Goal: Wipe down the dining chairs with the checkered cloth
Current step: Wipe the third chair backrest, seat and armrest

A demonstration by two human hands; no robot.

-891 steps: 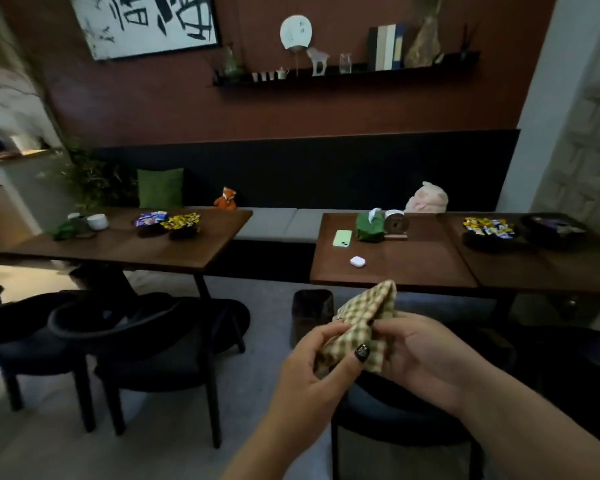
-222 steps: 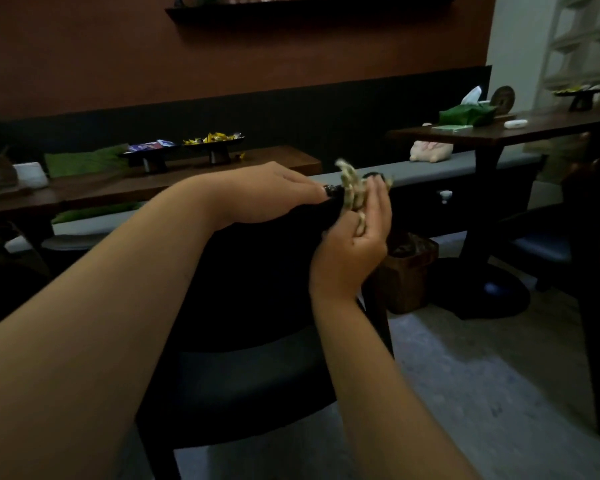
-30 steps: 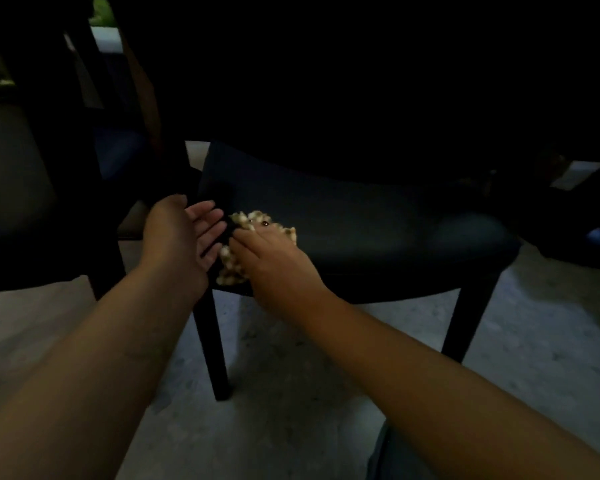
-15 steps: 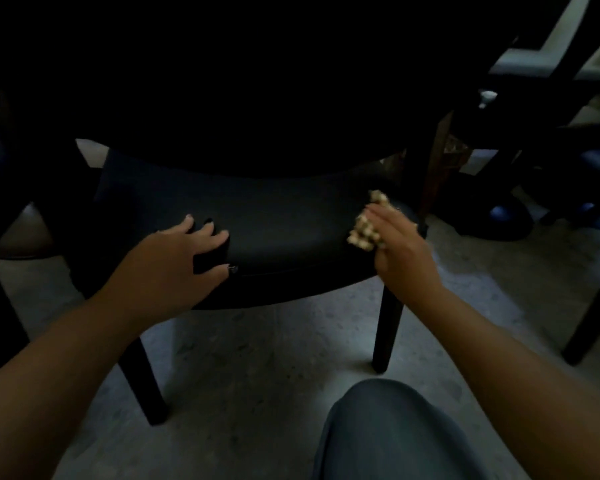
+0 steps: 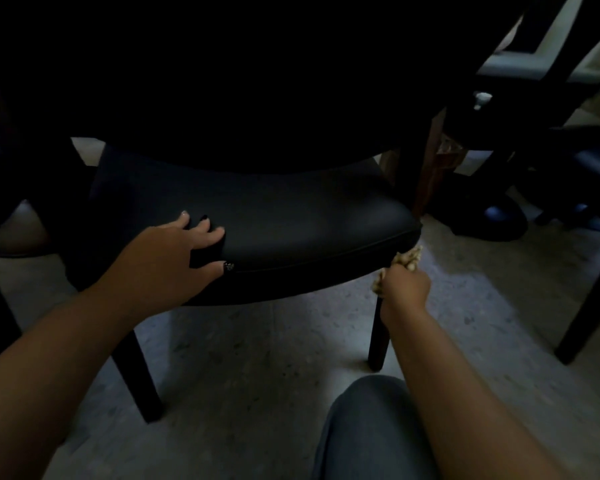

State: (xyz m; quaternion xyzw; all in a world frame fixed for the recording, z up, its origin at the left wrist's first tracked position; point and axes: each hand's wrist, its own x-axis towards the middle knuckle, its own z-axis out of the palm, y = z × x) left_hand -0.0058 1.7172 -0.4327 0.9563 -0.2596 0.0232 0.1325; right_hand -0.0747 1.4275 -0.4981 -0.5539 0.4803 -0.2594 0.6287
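The chair point(image 5: 291, 216) stands on the floor point(image 5: 257, 358) in front of the person. The left hand point(image 5: 174, 251) rests on the seat's front left part. The right hand point(image 5: 404, 289) holds the cloth point(image 5: 407, 258) at the front right leg point(image 5: 378, 337), below the seat corner. A knee point(image 5: 364, 431) is near, below.

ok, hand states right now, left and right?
Left hand: open, fingers spread, resting on the chair seat.
Right hand: closed around the cloth, at the seat's front right corner.

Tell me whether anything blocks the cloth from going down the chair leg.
Nothing visible does. The right hand grips the cloth at the top of the front leg, which runs bare down to the floor.
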